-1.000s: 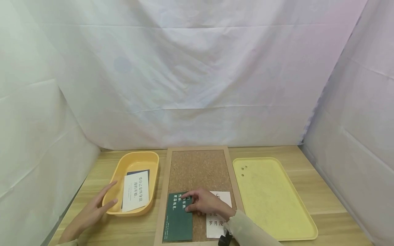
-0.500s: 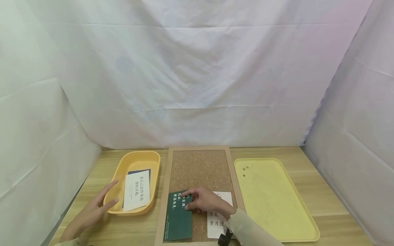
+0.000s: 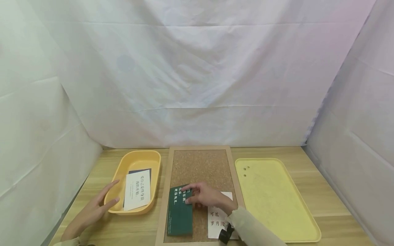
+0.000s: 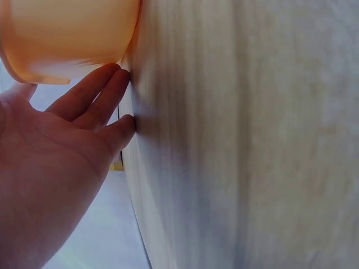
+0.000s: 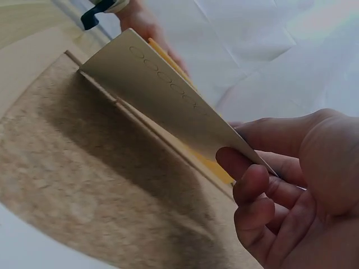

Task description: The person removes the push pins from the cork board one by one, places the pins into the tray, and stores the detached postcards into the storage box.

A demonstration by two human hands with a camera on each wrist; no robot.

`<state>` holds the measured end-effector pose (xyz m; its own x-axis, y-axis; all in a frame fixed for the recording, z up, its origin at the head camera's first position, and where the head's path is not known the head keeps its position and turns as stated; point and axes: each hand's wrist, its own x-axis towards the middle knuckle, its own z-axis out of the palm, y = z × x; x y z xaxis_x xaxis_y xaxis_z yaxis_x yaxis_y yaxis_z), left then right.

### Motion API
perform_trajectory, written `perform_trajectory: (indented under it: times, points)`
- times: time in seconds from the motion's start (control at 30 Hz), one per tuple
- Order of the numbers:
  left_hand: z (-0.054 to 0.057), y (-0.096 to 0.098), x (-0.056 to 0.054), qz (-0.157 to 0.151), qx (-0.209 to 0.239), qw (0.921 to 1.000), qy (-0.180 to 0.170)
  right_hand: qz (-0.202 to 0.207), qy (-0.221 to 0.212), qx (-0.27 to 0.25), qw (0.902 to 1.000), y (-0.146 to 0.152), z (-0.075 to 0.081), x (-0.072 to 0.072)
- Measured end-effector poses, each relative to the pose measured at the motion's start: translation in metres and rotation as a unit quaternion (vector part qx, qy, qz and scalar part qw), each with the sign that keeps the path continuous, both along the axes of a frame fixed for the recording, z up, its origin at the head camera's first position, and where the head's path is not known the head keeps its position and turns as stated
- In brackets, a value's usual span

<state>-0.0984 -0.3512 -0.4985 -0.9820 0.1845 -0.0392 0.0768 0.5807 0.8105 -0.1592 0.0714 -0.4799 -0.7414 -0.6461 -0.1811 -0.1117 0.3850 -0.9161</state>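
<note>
My right hand (image 3: 203,197) pinches a green postcard (image 3: 179,218) with white characters between thumb and fingers. In the right wrist view, the cream back of the postcard (image 5: 151,89), marked with a row of circles, tilts above the cork board (image 5: 84,168). Under my right wrist lies a white postcard (image 3: 213,220) with red characters, partly hidden. My left hand (image 3: 93,210) lies at the near left rim of an orange plastic basin (image 3: 135,157), fingers loosely extended. In the left wrist view its fingertips (image 4: 115,78) are right at the basin's outer wall.
A white postcard (image 3: 136,193) on a dark blue card (image 3: 150,172) lies in the basin. To the right, a yellow tray (image 3: 274,205) has several tiny metallic pieces (image 3: 245,169) in its far left corner. White cloth (image 3: 197,75) encloses the wooden table (image 3: 332,212).
The green postcard has been lifted and shifted slightly away from me by my right hand, tilting off the cork board. My left hand has stayed at the basin.
</note>
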Motion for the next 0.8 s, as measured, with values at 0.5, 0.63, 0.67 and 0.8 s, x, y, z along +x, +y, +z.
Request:
perform_trajectory:
  times: [0.5,0.63,0.67,0.8]
  points:
    - [0.001,0.0,0.001,0.003,-0.003,1.0,0.008,-0.017,0.032,-0.005,0.9993,-0.006,0.027,-0.016]
    - [0.0,0.001,0.001,0.001,0.005,0.9999,0.016,-0.02,0.025,-0.023,0.9992,-0.013,0.033,-0.019]
    - [0.0,0.0,0.001,-0.001,0.006,0.9998,0.02,-0.022,0.021,-0.026,0.9992,-0.014,0.034,-0.019]
    - [0.0,0.0,0.001,0.0,0.013,0.9997,0.022,-0.028,0.016,-0.036,0.9989,-0.021,0.038,-0.021]
